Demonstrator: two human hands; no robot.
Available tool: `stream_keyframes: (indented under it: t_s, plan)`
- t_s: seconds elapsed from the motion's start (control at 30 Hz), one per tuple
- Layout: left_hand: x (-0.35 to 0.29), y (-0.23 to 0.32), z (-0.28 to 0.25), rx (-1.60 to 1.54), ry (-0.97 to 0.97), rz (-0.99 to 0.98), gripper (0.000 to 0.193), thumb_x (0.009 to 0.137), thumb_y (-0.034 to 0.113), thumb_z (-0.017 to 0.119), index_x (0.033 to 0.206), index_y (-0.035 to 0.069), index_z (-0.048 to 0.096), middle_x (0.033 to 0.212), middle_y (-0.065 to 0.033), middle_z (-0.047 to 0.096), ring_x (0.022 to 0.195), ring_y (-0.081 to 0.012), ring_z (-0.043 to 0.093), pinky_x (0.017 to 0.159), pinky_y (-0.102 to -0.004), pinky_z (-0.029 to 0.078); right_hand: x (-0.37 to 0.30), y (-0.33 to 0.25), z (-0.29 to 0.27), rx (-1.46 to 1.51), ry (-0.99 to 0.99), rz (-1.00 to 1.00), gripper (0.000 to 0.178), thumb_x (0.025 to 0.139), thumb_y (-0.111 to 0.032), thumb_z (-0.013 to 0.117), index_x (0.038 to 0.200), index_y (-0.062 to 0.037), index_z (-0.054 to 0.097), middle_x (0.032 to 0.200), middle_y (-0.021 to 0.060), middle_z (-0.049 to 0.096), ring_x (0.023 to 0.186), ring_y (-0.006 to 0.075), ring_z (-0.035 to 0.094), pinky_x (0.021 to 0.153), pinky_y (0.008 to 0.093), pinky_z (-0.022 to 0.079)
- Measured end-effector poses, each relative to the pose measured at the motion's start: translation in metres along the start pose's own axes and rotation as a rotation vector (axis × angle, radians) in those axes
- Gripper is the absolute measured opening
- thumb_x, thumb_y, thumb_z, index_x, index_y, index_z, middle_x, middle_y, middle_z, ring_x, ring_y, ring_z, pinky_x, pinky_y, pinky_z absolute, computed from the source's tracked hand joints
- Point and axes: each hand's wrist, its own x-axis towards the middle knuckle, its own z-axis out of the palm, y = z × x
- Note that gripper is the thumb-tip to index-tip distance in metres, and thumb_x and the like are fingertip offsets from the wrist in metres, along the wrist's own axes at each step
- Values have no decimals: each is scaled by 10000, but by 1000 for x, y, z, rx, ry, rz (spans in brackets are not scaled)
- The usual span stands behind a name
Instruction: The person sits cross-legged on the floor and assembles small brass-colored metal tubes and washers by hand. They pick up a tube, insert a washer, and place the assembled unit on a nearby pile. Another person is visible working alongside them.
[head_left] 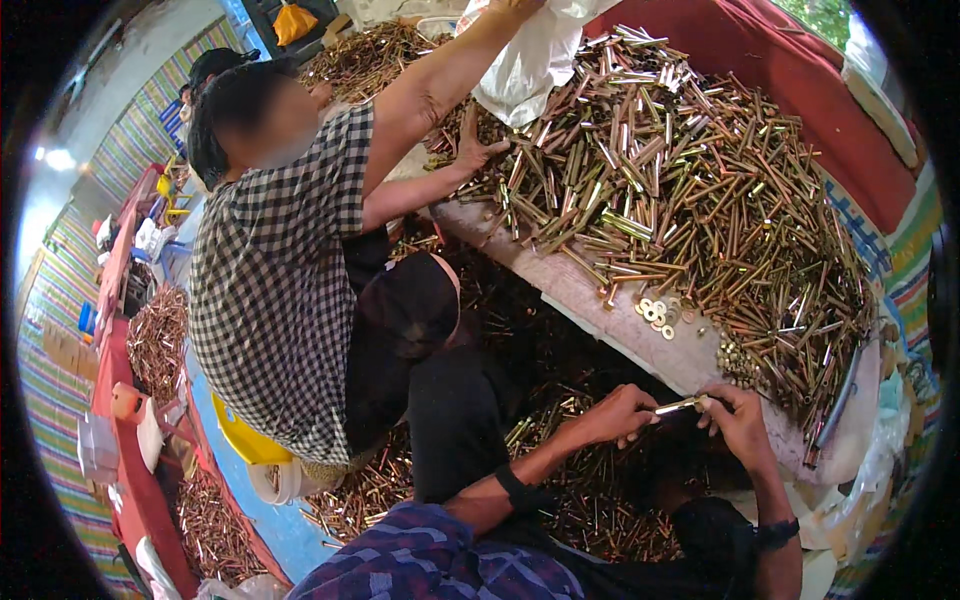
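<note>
Between my two hands is a shiny metal bolt [677,406], held level over the edge of the worktop. My left hand [622,414] is closed, pinching its left end. The fingers of my right hand [736,420] close round the right end, where a small brass-coloured piece shows, too small to make out. Just beyond, on the worktop [600,330], lie several gold washers [655,313] and a cluster of small nuts [738,362]. Behind them rises a large heap of long brass and copper-toned bolts [670,180].
At left a person [275,260] in a checked shirt reaches over the heap, one hand at a white sack [535,60]. More bolts [600,500] lie below the worktop. A yellow container [245,430] stands behind that person. Plastic bags [870,500] lie at right.
</note>
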Motion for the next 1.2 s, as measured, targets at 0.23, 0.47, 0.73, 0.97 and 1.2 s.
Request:
stream_keyframes:
  t_s: [0.23, 0.47, 0.73, 0.97, 1.2]
  plan:
    - [-6, 8, -6, -95, -52, 1, 210, 939, 109, 648, 997, -82, 711, 563, -78, 589, 440, -164, 590, 416, -327, 474, 0, 3, 0, -28, -2, -74, 181, 944, -35, 637, 1072, 75, 700, 883, 96, 706, 697, 139, 685, 568, 253, 520]
    - [-3, 1, -8, -99, -119, -2, 254, 967, 188, 661, 1087, -28, 718, 605, -43, 596, 459, -127, 577, 417, -304, 504, -2, 0, -2, -31, -17, -81, 194, 946, -50, 642, 1084, 70, 706, 885, 93, 700, 715, 138, 687, 580, 254, 528]
    - [-3, 1, -8, -50, -90, 11, 230, 975, 177, 649, 1028, -36, 717, 609, -41, 592, 463, -122, 572, 422, -303, 511, -5, -7, 1, -35, 1, 3, 194, 942, -85, 649, 1066, 57, 697, 845, 68, 700, 691, 121, 665, 568, 255, 511]
    - [-5, 5, -9, -62, -103, 7, 241, 981, 190, 649, 932, -40, 695, 575, -42, 577, 438, -127, 564, 412, -308, 474, -5, -8, -2, -45, -3, -12, 184, 923, -74, 665, 1046, 59, 698, 852, 77, 711, 711, 116, 671, 580, 253, 516]
    - [-5, 5, -9, -74, -114, 8, 248, 975, 210, 659, 925, -30, 701, 573, -38, 570, 448, -129, 566, 418, -311, 476, -6, -9, -3, -66, -16, -9, 146, 924, -67, 662, 995, 52, 707, 772, 65, 697, 654, 116, 655, 574, 259, 518]
